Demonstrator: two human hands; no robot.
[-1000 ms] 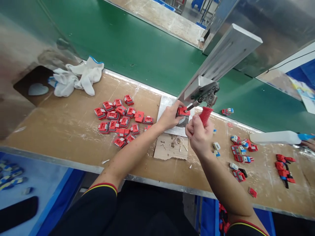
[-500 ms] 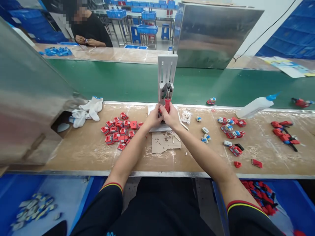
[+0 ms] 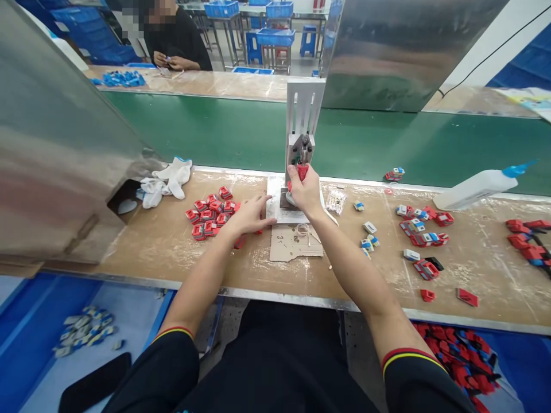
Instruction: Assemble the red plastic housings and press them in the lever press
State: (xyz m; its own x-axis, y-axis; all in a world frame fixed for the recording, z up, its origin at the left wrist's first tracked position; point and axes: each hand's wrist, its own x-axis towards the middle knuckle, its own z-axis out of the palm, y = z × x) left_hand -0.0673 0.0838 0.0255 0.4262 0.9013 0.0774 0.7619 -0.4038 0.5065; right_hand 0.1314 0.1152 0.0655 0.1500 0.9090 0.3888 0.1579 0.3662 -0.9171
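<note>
Bench (image 3: 172,258): brown board top, green belt (image 3: 224,135) behind it. Press (image 3: 301,123) stands upright at the bench's far edge on a pale plate (image 3: 275,213); grey column, dark head, red-sleeved handle (image 3: 302,171).

Right hand (image 3: 306,192) closed around the handle, thumb up. Left hand (image 3: 248,216) open, flat, fingers spread, resting at the near edge of the red parts (image 3: 210,218), just left of the plate. Cannot tell whether a fingertip pins one.

Red parts: small blocks, grey insets, loose heap, some overlapping. Assembled red, white and blue pieces (image 3: 419,229) lie well to the right; bottle (image 3: 477,186) beyond them; white gloves (image 3: 166,179) far left.

Judgement: best practice is to pick one part only, seat it square under the head, clear the fingers, then pull the handle in one steady stroke.
</note>
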